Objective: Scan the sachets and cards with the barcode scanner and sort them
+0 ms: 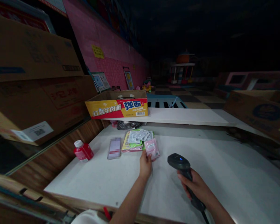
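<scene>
Between the fingers of my left hand (pixel 146 165) is a small pink packet (pixel 151 147), held up by its lower edge just over the white table. My right hand (pixel 194 185) is wrapped round the handle of a black barcode scanner (pixel 178 161), whose blue light is lit; its head points left towards the packet. A cable runs down from the scanner's handle. Just behind my left hand lies a pile of flat packets, with silvery white sachets (pixel 140 136) on top of yellow, green and pink ones.
On the table (pixel 102 179) a pixelated flat item (pixel 114 148) lies left of the pile, and a red bottle (pixel 83 151) with a white cap is farther left. A noodle carton (pixel 118 107) sits on the raised shelf (pixel 184 115). Cardboard boxes (pixel 35 102) are stacked left; another box (pixel 259 110) is right.
</scene>
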### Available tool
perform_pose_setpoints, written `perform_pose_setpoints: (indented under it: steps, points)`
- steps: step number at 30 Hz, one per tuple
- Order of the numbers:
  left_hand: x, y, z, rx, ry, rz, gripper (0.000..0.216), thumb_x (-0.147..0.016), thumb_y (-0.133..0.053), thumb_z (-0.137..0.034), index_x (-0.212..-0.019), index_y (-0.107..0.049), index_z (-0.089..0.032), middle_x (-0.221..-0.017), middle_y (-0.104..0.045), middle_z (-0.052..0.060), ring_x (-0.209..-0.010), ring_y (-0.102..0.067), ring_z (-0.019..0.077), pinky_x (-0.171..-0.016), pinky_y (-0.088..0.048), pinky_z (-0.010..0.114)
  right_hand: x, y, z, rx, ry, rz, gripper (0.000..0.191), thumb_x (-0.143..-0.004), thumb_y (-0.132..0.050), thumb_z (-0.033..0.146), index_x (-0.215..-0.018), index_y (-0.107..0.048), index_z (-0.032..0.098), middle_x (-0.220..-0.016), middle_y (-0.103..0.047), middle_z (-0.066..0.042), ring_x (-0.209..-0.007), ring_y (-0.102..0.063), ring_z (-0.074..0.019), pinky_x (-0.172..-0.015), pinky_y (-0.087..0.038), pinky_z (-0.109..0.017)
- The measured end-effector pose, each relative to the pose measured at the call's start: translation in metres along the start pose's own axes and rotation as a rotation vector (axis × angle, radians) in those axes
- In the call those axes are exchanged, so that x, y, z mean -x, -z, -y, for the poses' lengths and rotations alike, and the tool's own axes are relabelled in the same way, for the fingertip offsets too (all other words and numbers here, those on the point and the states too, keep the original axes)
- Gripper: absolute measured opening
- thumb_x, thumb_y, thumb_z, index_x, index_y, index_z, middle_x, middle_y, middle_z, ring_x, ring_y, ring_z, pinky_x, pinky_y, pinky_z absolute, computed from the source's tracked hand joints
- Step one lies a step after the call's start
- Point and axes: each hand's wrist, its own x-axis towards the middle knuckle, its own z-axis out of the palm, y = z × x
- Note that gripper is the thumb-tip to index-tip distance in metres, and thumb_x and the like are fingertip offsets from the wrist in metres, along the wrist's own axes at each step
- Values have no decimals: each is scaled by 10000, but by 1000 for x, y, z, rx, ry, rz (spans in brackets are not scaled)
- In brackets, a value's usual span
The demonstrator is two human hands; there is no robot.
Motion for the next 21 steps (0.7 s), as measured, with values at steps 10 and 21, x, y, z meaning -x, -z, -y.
perform_pose_setpoints:
  steps: [10, 21]
  points:
    - [4, -3, -16, -102, 49, 20, 310, -834, -519, -346, -1089, -548, -172, -1036, -655, 102, -870, -641, 218, -691, -575, 325, 21, 2, 1, -41, -35, 34, 428, -751, -627, 594, -877, -532, 197, -505, -521, 71, -328, -459, -96, -326, -392, -219]
    - [2, -27, -16, 135, 173, 102, 460, -718, -656, -537, -983, -559, -174, -936, -623, 57, -758, -630, 185, -646, -581, 350, -8, 30, -5, -283, -87, -79, 433, -696, -724, 561, -862, -553, 200, -503, -547, 64, -323, -459, -92, -296, -358, -197]
